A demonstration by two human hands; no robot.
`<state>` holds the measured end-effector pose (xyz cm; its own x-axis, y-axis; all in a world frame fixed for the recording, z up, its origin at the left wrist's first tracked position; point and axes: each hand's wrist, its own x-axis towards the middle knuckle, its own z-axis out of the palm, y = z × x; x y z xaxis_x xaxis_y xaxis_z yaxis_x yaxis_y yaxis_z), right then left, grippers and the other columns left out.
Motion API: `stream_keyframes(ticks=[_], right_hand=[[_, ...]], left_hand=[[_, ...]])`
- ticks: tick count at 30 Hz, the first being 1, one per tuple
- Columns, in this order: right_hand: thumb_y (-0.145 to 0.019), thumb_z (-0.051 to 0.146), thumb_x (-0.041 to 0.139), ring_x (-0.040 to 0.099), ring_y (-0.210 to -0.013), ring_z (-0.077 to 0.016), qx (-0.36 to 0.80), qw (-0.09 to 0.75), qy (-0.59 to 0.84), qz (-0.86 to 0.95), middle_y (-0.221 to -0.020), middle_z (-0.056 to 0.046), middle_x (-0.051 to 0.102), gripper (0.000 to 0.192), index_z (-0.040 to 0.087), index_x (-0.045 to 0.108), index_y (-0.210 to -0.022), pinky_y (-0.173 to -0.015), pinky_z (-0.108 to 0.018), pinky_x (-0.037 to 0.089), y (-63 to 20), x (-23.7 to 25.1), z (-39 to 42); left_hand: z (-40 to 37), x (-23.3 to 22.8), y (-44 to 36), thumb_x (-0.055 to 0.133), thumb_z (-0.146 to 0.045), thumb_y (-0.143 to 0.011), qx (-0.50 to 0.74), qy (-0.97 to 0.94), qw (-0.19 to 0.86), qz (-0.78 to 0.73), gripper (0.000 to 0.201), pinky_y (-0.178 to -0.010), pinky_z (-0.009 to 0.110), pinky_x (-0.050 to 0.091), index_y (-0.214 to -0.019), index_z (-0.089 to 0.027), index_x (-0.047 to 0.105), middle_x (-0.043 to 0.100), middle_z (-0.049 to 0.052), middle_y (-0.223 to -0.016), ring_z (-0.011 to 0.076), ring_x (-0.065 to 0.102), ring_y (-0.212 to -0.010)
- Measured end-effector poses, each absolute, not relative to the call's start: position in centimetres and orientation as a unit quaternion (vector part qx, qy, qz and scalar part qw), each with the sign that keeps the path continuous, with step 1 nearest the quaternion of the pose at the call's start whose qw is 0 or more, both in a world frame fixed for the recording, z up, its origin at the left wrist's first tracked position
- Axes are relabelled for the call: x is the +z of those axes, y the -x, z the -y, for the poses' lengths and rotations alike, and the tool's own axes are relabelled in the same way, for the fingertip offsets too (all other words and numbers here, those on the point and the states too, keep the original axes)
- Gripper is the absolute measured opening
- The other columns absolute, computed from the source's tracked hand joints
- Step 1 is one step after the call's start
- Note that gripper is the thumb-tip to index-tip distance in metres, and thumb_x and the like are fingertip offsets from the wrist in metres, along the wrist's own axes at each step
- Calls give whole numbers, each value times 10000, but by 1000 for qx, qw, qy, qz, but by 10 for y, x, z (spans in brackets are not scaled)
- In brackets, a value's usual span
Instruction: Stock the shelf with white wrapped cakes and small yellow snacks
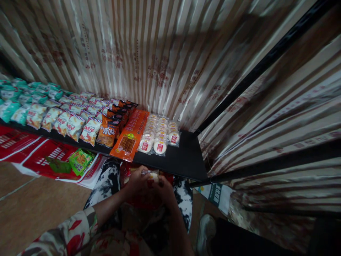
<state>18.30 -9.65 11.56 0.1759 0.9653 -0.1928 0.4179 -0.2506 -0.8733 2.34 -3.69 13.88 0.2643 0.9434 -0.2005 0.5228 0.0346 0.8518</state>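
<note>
My left hand (136, 182) and my right hand (165, 192) are closed from both sides on a clear-wrapped round white cracker (152, 176) with a red label. They hold it low, between my knees, just in front of the shelf's edge. Below them is a red basket (144, 202), partly hidden by my hands and dim inside. Similar wrapped white crackers (160, 146) stand in rows on the black shelf (183, 156). Left of those rows, a long orange snack packet (130, 137) lies along the shelf, its front end at the edge.
Orange bags (107, 131), white snack bags (74, 126) and teal bags (9, 110) fill the shelf leftward. Beneath it are red crates (42, 153) with green packets (80, 161). A striped plastic sheet (160, 53) hangs behind, and a black post (253, 74) rises at the right.
</note>
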Motion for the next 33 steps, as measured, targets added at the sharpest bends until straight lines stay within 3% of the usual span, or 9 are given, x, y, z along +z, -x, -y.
stream_keyframes(ticks=[4, 8, 17, 26, 33], right_hand=[[-690, 353, 579, 621, -750, -195, 442, 413, 657, 451, -804, -27, 686, 212, 203, 583, -839, -675, -270, 477, -190, 122, 94], [-645, 387, 641, 626, -716, -191, 468, 463, 641, 395, -772, -23, 686, 255, 202, 569, -806, -648, -267, 484, -198, 128, 90], [-626, 448, 724, 623, -642, -174, 469, 521, 624, 347, -718, -15, 690, 334, 201, 580, -798, -607, -270, 479, -220, 142, 81], [-597, 488, 740, 623, -610, -173, 434, 535, 642, 336, -701, -30, 692, 409, 185, 573, -815, -591, -271, 482, -239, 153, 70], [-615, 526, 710, 618, -613, -169, 401, 535, 664, 333, -728, -36, 691, 435, 182, 574, -843, -547, -252, 454, -263, 149, 58]], left_hand=[[37, 143, -32, 525, -199, -760, 283, -630, 474, -546, 261, -734, 214, 452, -1017, -173, 566, 640, 5, -888, 124, 592, -803], [36, 141, -44, 519, -184, -774, 311, -578, 523, -544, 478, -688, 223, 510, -1245, -156, 440, 647, 36, -950, 116, 623, -748], [39, 130, -74, 432, -160, -813, 436, -656, 447, -425, 383, -873, 362, 544, -1194, -139, 458, 554, 137, -1178, 189, 585, -1062], [37, 136, -97, 421, -109, -781, 385, -768, 324, -396, 362, -1051, 465, 398, -1107, -54, 568, 422, 227, -1316, 286, 446, -1243], [31, 140, -120, 393, -82, -773, 323, -814, 292, -384, 469, -1091, 456, 361, -1221, -68, 533, 384, 185, -1414, 274, 386, -1298]])
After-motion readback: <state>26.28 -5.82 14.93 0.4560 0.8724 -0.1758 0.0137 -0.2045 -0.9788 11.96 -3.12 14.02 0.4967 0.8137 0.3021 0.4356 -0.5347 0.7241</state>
